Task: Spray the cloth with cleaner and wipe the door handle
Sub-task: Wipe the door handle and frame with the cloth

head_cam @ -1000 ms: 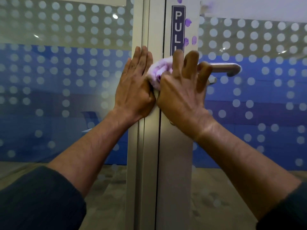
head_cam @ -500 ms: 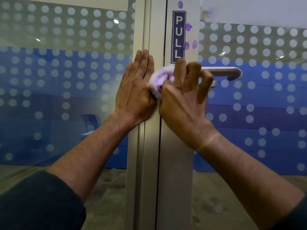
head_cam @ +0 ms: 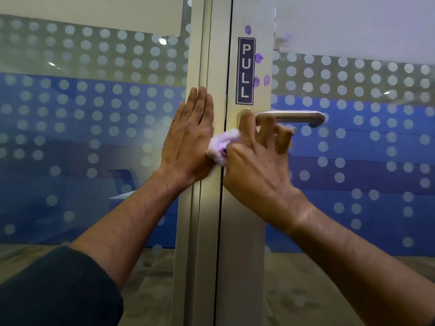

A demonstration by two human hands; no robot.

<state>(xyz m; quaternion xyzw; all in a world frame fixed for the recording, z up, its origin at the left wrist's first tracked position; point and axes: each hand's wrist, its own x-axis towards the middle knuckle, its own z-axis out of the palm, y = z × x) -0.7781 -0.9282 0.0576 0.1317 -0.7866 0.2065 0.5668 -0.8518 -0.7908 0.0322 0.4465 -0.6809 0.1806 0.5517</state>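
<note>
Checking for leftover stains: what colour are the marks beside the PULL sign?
Purple smudges on the pale door frame, clearest in the head view.

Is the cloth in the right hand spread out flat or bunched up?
Bunched up. The cloth shows as a crumpled, purple-stained wad pressed against the door frame by the right hand, just below the door handle.

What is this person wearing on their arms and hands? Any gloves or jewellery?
No gloves: both the left hand and right hand are bare, with no rings, watch or bracelet visible. Dark sleeves are pushed up, leaving the forearms uncovered.
</note>
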